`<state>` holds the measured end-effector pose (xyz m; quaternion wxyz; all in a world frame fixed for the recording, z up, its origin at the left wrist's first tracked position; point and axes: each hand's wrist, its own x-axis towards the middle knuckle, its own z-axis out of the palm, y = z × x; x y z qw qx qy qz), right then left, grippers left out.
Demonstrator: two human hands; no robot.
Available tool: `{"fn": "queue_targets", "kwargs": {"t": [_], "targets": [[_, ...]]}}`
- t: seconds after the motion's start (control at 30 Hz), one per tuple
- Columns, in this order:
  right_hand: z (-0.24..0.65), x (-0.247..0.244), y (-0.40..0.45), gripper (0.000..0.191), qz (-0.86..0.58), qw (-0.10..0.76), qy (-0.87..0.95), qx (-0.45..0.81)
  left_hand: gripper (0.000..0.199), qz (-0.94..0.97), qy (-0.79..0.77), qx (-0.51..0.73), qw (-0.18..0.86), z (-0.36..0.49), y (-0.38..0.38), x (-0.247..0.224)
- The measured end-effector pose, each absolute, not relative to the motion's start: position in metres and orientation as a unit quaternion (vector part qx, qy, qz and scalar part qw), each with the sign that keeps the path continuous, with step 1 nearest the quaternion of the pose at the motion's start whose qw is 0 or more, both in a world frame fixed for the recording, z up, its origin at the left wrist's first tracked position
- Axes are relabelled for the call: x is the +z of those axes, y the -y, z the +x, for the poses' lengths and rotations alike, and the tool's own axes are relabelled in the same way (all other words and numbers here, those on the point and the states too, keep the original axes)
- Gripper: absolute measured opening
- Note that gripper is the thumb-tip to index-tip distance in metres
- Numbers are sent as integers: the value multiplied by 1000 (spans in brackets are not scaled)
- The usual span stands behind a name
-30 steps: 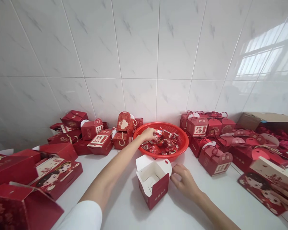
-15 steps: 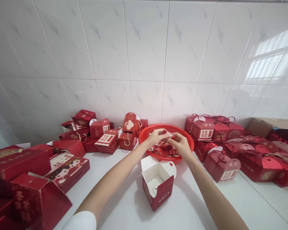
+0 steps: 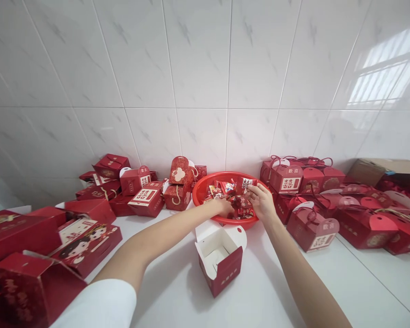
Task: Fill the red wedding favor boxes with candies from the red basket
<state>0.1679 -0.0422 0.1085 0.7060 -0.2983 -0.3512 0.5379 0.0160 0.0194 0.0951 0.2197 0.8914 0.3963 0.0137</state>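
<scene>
Over the right side of a red plastic basket (image 3: pixel 200 184), my right hand (image 3: pixel 262 200) pinches a red wrapped candy (image 3: pixel 245 184) printed with a white double-happiness sign. My left hand (image 3: pixel 223 207) reaches down into the basket among several wrapped candies (image 3: pixel 225 187); its fingertips are hidden, so I cannot tell whether they grip one. Just in front of the basket stands an open red gift box (image 3: pixel 227 272), upright, its white inside showing and its flaps raised. No candy shows in the part of its inside that I can see.
Closed red gift boxes (image 3: pixel 148 199) are heaped on the left, with larger ones (image 3: pixel 37 287) nearer me. More tied red boxes (image 3: pixel 312 228) crowd the right side. A brown cardboard carton (image 3: pixel 376 173) stands at the far right. Behind rises a white tiled wall (image 3: pixel 198 68).
My hands were together above the basket; now they are apart. The left has dropped down among the candies, while the right holds a candy at the right side. The view has shifted slightly.
</scene>
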Motion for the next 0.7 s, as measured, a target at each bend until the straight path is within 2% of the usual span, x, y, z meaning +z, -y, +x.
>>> {"fn": "queue_targets", "kwargs": {"t": [0.1,0.2,0.33,0.5,0.7], "targets": [[170,108,41,36,-288,723,330,535,28,893,-404,-9,199,18,-25,95],[169,107,39,32,-295,744,300,519,35,887,-411,6,212,4,-30,106],[168,103,35,28,-300,753,287,510,50,830,-436,122,327,-20,-34,117],[166,102,33,23,-303,740,307,517,38,726,-428,275,463,-29,-35,117],[164,109,38,19,-294,739,278,539,39,648,-483,330,488,-28,-41,116]]}}
